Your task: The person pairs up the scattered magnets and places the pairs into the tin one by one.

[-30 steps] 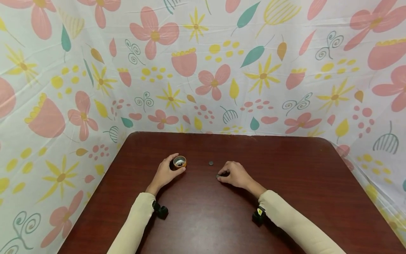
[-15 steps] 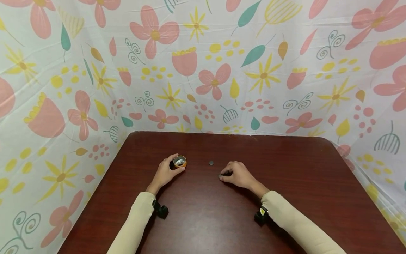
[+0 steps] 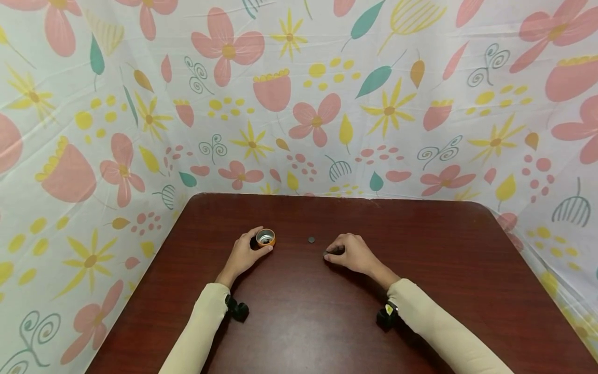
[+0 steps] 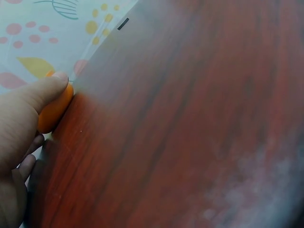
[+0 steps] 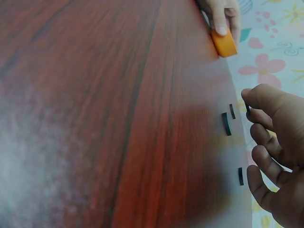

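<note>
My left hand holds a small round can at the left, thumb on its near side. The can is orange outside and silvery inside, with its top open; a few dark bits show at the bottom. My right hand pinches a small dark disc between thumb and forefinger, its other fingers loosely bent. Another dark disc lies flat on the table between the two hands. In the right wrist view, a further disc stands out near my lower fingers; the head view hides it behind my right hand.
The dark red-brown table has a glossy top with a pale glare toward the front. A white cloth with printed flowers hangs right behind its back edge and along both sides. Black wrist cameras sit on both cuffs.
My right hand has shifted slightly to the right, then a little away from me, and the pinched disc has moved with it. The left hand and the can have stayed in place.
</note>
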`<state>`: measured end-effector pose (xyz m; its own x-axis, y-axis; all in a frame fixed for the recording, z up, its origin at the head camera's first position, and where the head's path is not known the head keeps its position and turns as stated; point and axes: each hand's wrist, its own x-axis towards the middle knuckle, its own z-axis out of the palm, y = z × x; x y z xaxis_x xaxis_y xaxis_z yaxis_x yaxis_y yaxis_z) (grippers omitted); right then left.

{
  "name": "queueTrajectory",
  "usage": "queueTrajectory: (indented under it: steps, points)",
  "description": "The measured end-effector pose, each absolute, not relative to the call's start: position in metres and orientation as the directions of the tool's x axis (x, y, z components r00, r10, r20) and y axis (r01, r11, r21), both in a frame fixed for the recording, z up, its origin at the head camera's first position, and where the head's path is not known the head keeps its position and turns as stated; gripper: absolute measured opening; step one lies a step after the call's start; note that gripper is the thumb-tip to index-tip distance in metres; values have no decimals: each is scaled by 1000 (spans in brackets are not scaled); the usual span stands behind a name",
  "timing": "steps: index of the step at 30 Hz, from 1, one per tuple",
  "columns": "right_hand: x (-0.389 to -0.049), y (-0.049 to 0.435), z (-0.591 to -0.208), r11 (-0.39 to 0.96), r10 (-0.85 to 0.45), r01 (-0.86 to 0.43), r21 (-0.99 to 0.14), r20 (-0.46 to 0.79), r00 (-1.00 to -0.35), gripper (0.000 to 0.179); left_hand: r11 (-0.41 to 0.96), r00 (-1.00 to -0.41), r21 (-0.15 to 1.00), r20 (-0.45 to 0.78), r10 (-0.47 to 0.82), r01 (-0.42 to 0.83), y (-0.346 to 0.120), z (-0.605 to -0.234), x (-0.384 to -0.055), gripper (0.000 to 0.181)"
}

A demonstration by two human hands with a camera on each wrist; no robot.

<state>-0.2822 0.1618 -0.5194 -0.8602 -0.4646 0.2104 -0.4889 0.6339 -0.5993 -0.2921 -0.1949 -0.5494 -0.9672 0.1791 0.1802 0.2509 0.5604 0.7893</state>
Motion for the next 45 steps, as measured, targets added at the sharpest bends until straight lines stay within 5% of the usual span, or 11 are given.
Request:
queueTrajectory:
  steps: [24, 45]
  points:
    - [-284, 166, -527, 625, -449, -485, -611, 227, -864, 10, 561, -973, 796, 158, 169, 226, -197, -551, -290, 75]
    - [-322, 125, -508, 403, -529, -620, -673, 381, -758, 11, 556, -968, 794, 165, 192, 245, -195, -546, -291, 71]
